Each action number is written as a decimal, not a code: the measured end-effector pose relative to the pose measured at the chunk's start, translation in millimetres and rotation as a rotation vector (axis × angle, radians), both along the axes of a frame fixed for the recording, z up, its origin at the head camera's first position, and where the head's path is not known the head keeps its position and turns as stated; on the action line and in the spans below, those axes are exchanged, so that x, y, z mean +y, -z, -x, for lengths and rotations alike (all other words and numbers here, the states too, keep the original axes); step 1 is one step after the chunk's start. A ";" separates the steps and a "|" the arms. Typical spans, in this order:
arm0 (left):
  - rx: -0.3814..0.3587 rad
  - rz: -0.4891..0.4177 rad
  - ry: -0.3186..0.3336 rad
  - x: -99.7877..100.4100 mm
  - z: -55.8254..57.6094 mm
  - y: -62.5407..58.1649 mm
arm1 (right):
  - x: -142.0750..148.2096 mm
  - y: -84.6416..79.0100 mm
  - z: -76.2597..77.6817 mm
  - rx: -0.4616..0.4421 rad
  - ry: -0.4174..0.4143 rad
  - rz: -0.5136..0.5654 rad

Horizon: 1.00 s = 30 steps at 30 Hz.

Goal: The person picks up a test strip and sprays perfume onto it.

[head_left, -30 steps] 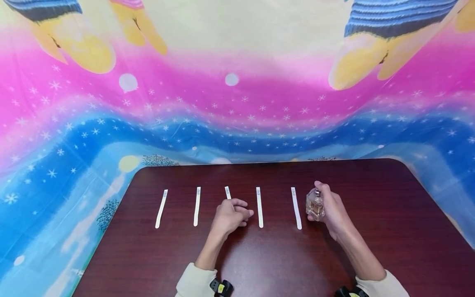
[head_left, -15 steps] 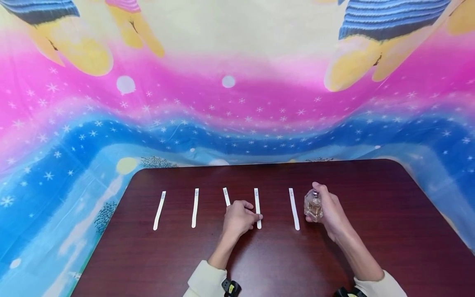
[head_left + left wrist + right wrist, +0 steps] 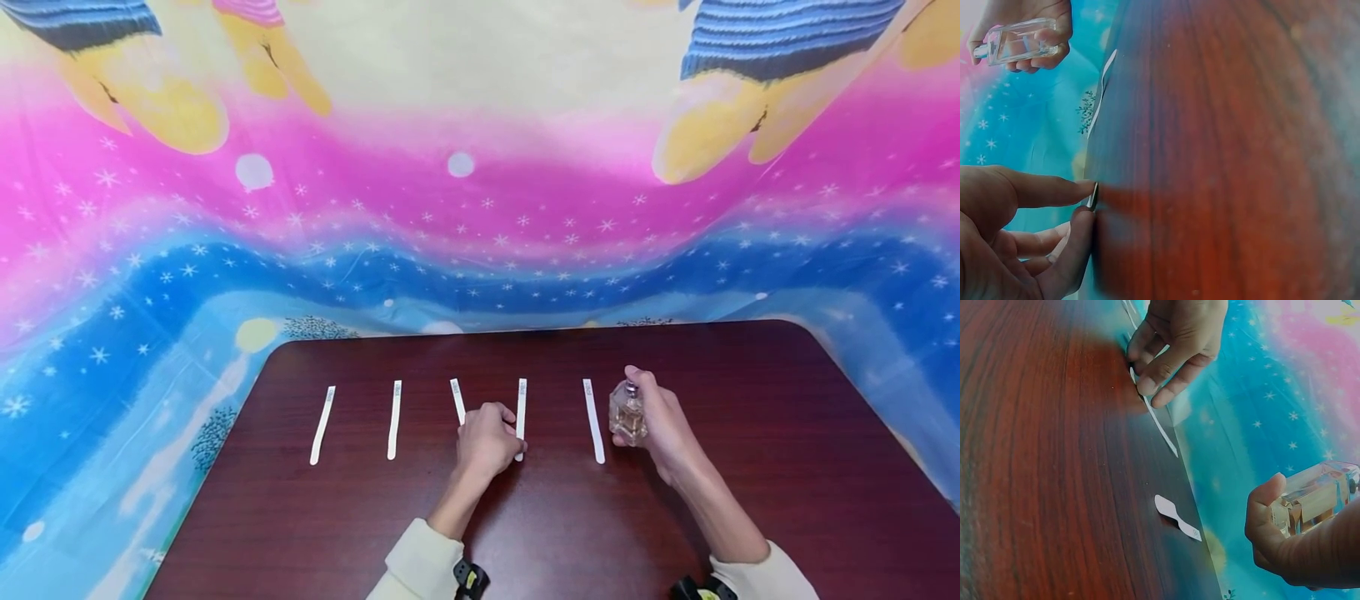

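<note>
Several narrow white paper strips lie in a row on the table. My left hand (image 3: 486, 437) is at the second strip from the right (image 3: 521, 400), pinching its near end between thumb and index finger (image 3: 1054, 189). That hand also covers the near part of the middle strip (image 3: 456, 396). My right hand (image 3: 670, 427) grips a clear faceted glass perfume bottle (image 3: 624, 414) with pale amber liquid, one finger at its top. The bottle is upright, just right of the rightmost strip (image 3: 594, 421); that strip looks bent in the right wrist view, apart from the bottle.
Two more strips, the leftmost strip (image 3: 322, 425) and its neighbour (image 3: 394, 420), lie on the left side. Small printed marks show at the strips' far ends. Behind the dark reddish-brown table (image 3: 337, 533) hangs a colourful cloth (image 3: 480, 225) with snowflakes.
My left hand has moved right from the middle strip to the one beside it and now pinches its near end; that strip has turned slightly. The right hand with the perfume bottle has hardly moved.
</note>
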<state>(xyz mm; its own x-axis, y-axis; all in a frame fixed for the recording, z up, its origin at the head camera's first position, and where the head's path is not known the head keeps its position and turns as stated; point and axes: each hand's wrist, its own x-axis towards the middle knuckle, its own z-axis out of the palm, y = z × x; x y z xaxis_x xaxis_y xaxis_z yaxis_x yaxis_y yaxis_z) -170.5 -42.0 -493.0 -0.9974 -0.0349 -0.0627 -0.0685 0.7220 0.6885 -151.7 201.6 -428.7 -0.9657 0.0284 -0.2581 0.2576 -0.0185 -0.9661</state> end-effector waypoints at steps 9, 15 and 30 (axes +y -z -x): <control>0.014 0.060 -0.001 4.2 -9.9 -16.2 | 0.8 0.3 -1.1 -0.005 0.003 -0.002; 0.094 0.063 -0.001 2.5 -3.2 5.7 | 1.5 0.0 -0.9 0.005 0.010 0.000; 0.019 0.013 0.046 3.9 -9.5 -17.7 | 2.0 -1.3 0.4 0.005 0.008 -0.004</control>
<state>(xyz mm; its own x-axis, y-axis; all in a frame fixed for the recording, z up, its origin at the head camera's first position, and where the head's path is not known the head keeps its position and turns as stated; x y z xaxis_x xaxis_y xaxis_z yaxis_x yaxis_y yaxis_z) -161.0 -38.2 -475.3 -0.9990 0.0106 -0.0435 -0.0218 0.7326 0.6803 -152.0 203.6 -427.4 -0.9666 0.0368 -0.2535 0.2531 -0.0169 -0.9673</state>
